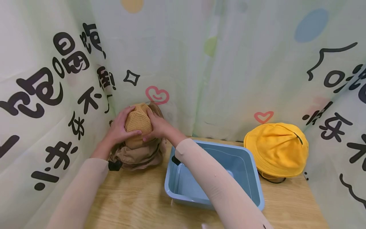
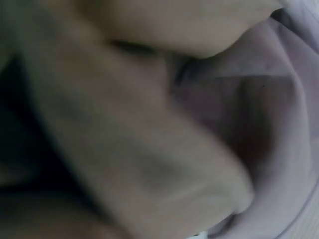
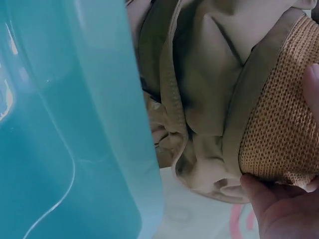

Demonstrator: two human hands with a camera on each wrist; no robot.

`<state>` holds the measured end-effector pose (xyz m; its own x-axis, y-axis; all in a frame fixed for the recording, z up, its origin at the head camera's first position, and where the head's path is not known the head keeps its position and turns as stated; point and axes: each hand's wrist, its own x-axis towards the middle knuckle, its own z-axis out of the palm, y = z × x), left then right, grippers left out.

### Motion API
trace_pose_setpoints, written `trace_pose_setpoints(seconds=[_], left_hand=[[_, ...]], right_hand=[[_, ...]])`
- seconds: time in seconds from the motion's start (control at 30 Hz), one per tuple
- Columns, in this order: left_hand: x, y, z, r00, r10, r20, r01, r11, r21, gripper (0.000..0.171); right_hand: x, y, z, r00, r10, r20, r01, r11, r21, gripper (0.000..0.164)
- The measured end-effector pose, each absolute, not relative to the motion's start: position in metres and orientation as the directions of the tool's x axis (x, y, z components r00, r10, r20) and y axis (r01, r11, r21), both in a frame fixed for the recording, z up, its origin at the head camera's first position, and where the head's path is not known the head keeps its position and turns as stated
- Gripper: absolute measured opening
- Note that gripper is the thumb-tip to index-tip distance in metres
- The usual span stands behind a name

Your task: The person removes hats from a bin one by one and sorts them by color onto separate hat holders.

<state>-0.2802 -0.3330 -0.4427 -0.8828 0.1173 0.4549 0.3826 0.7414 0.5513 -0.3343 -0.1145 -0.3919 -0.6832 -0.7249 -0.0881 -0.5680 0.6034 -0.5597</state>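
Observation:
A tan knitted hat [image 1: 138,119] with a rounded crown sits upright on a heap of brown cloth hats [image 1: 140,156] at the left rear of the table. My left hand [image 1: 118,126] holds its left side, thumb across the front. From the right, my right hand [image 1: 159,125] grips the other side of the crown. In the right wrist view the coarse weave of the knitted hat [image 3: 279,119] shows beside a smooth brown band, with the fingers [image 3: 259,196] at its edge. Blurred beige and greyish cloth [image 2: 149,134] fills the left wrist view.
A blue plastic tub [image 1: 187,183] stands in the middle, under my right forearm. Right of it, a bright yellow brimmed hat [image 1: 275,149] sits with a dark cord below. Printed curtains [image 1: 177,63] enclose the wooden table [image 1: 128,197] at the back and sides.

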Motion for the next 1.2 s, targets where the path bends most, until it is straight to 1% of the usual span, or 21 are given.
trace_pose_setpoints(seconds=[0.2, 0.37, 0.47, 0.57, 0.67, 0.77, 0.87, 1.03, 1.1, 1.2], left_hand=[[-0.27, -0.33, -0.47, -0.83, 0.07, 0.553, 0.433, 0.705, 0.561, 0.102], [-0.266, -0.332, -0.485, -0.812, 0.03, 0.584, 0.438, 0.692, 0.573, 0.102], [-0.266, -0.334, -0.48, -0.815, 0.045, 0.578, 0.429, 0.717, 0.55, 0.101], [-0.266, -0.337, -0.464, -0.826, 0.072, 0.56, 0.42, 0.74, 0.525, 0.102], [-0.266, -0.338, -0.447, -0.842, 0.089, 0.532, 0.397, 0.77, 0.499, 0.106], [-0.267, -0.336, -0.439, -0.859, 0.112, 0.499, 0.379, 0.794, 0.476, 0.108], [-0.27, -0.33, -0.444, -0.861, 0.131, 0.492, 0.382, 0.804, 0.455, 0.108], [-0.271, -0.322, -0.465, -0.806, 0.12, 0.58, 0.428, 0.794, 0.431, 0.107], [-0.271, -0.321, -0.471, -0.783, 0.119, 0.611, 0.45, 0.787, 0.423, 0.106], [-0.276, -0.32, -0.474, -0.77, 0.127, 0.626, 0.461, 0.788, 0.407, 0.105]], right_hand=[[-0.328, -0.112, -0.404, -0.69, -0.712, -0.13, -0.543, 0.628, -0.557, 0.135], [-0.326, -0.112, -0.413, -0.679, -0.727, -0.108, -0.557, 0.605, -0.57, 0.137], [-0.328, -0.112, -0.415, -0.667, -0.742, -0.064, -0.578, 0.57, -0.584, 0.136], [-0.332, -0.114, -0.411, -0.663, -0.748, -0.01, -0.597, 0.537, -0.596, 0.133], [-0.332, -0.117, -0.405, -0.661, -0.751, 0.007, -0.6, 0.522, -0.606, 0.129], [-0.328, -0.119, -0.401, -0.673, -0.739, -0.018, -0.578, 0.541, -0.611, 0.128], [-0.323, -0.117, -0.403, -0.711, -0.7, -0.064, -0.535, 0.597, -0.597, 0.127], [-0.318, -0.111, -0.416, -0.769, -0.632, -0.095, -0.473, 0.663, -0.581, 0.126], [-0.317, -0.109, -0.423, -0.78, -0.62, -0.085, -0.466, 0.666, -0.582, 0.126], [-0.32, -0.104, -0.428, -0.782, -0.621, -0.062, -0.466, 0.647, -0.603, 0.126]])
